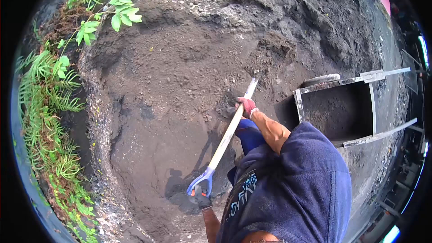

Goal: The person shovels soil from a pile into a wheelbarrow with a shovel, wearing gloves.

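Head view looks steeply down on a person in a dark blue printed T-shirt (288,189) working a long shovel with a pale wooden shaft and a blue D-shaped plastic grip (227,137). The shaft runs diagonally from the grip at lower left up to the right, where its blade end is sunk in a large mound of dark brown, crumbly soil (180,63); the blade itself is hidden in the earth. One hand in a reddish glove (246,106) is wrapped closed around the shaft near its upper part. The other hand, in a dark glove with orange marks (201,196), is clenched on the blue grip. Which hand is left and which right cannot be told from this angle. Just right of the shaft stands a grey metal-framed box (342,108) partly filled with soil. Green ferns (49,108) edge the mound at left.
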Available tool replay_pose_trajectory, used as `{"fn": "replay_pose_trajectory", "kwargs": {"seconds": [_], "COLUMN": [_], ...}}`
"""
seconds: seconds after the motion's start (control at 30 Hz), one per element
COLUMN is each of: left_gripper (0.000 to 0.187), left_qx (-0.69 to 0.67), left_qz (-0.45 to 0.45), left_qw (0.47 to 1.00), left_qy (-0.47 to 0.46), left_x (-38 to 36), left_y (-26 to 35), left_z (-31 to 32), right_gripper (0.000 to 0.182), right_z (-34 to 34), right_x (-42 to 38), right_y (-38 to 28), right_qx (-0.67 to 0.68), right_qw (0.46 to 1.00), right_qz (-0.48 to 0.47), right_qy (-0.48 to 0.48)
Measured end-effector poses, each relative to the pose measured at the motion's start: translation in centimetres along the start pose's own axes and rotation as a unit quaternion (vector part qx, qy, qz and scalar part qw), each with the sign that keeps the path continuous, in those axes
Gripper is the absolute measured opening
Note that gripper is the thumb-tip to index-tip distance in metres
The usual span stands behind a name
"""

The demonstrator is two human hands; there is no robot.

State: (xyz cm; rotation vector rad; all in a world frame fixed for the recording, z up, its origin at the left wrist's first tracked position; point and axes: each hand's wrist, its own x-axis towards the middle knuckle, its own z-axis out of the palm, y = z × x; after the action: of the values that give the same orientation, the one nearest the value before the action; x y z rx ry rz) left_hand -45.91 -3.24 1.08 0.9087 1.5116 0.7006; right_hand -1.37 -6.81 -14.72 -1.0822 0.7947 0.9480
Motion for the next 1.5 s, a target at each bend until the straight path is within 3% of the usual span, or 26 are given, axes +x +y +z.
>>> {"fn": "replay_pose_trajectory", "kwargs": {"seconds": [0.03,0.07,0.13,0.2,0.27,0.3,0.37,0.47,0.53,0.6,0.67,0.77,0.83,0.87,0.93,1.03,1.17,1.27,1.37,1.4,1.43,1.5], "left_gripper": [0.009,0.008,0.008,0.011,0.015,0.021,0.025,0.030,0.037,0.032,0.022,0.019,0.018,0.017,0.016,0.014,0.011,0.010,0.009,0.020,0.018,0.018], "left_qx": [0.058,0.027,0.076,0.077,0.199,0.252,0.255,0.328,0.307,0.205,0.150,0.093,0.048,0.020,-0.023,-0.085,-0.146,-0.191,-0.252,-0.245,-0.253,-0.305], "left_qz": [0.051,0.052,-0.028,0.000,-0.002,0.051,0.080,0.290,0.196,0.030,0.056,-0.008,-0.090,-0.132,-0.214,-0.311,-0.361,-0.332,-0.230,-0.188,-0.195,-0.191], "left_qw": [0.997,0.998,0.982,0.939,0.882,0.843,0.802,0.726,0.807,0.914,0.954,0.995,0.987,0.971,0.922,0.834,0.751,0.745,0.783,0.847,0.856,0.855], "left_qy": [-0.023,-0.028,-0.173,-0.334,-0.428,-0.472,-0.534,-0.530,-0.464,-0.348,-0.254,-0.036,0.127,0.197,0.322,0.447,0.533,0.546,0.520,0.432,0.406,0.373], "left_x": [1.4,2.4,4.7,4.8,-0.1,-1.8,-5.1,-7.1,-3.8,-0.8,1.9,-0.4,-6.2,-9.9,-16.9,-26.0,-31.5,-29.1,-16.9,-9.8,-4.6,-0.3], "left_y": [1.5,3.4,7.3,10.5,17.6,19.5,22.3,26.7,26.2,25.2,22.1,15.6,9.2,6.3,1.5,-3.0,-6.3,-8.9,-11.5,-9.0,-7.3,-5.6], "left_z": [1.6,4.6,9.5,16.6,24.9,27.6,29.8,28.4,23.7,18.3,11.9,2.2,-2.6,-3.9,-4.4,-2.0,3.3,6.2,8.7,10.3,11.8,12.3], "right_gripper": [0.020,0.020,0.018,0.030,0.044,0.044,0.041,0.042,0.043,0.042,0.039,0.031,0.027,0.025,0.020,0.016,0.016,0.017,0.017,0.014,0.013,0.017], "right_z": [-2.8,-4.2,-9.4,-11.6,-15.6,-17.1,-17.5,-15.1,-10.6,-5.5,0.0,7.7,10.7,11.1,10.0,4.9,2.0,5.2,16.9,23.7,30.3,33.2], "right_x": [1.2,-0.8,-0.5,-4.3,-4.0,-3.7,-5.4,-4.1,-2.8,0.6,2.6,3.0,0.3,-1.0,-3.6,-6.8,-7.4,-2.9,7.0,9.8,10.1,14.4], "right_y": [-1.3,-3.4,-6.9,-11.4,-15.6,-18.3,-19.6,-16.9,-14.6,-11.6,-7.0,1.2,6.9,10.3,16.2,23.9,26.0,25.8,24.1,22.1,18.9,18.3], "right_qx": [0.027,0.048,0.128,0.137,0.216,0.207,0.135,0.202,0.259,0.230,0.127,-0.055,-0.116,-0.177,-0.277,-0.424,-0.524,-0.519,-0.405,-0.425,-0.516,-0.539], "right_qw": [0.999,0.996,0.982,0.948,0.927,0.934,0.950,0.950,0.942,0.956,0.984,0.998,0.978,0.966,0.921,0.856,0.783,0.790,0.853,0.872,0.840,0.833], "right_qz": [-0.012,-0.070,-0.135,-0.259,-0.235,-0.167,-0.168,-0.219,-0.206,-0.177,-0.125,0.025,0.145,0.155,0.219,0.260,0.307,0.288,0.233,0.126,0.073,0.032], "right_qy": [-0.023,0.001,0.033,0.123,0.197,0.240,0.225,0.096,0.050,0.033,0.018,-0.036,-0.091,-0.112,-0.166,-0.142,-0.134,-0.157,-0.232,-0.209,-0.153,-0.123]}}
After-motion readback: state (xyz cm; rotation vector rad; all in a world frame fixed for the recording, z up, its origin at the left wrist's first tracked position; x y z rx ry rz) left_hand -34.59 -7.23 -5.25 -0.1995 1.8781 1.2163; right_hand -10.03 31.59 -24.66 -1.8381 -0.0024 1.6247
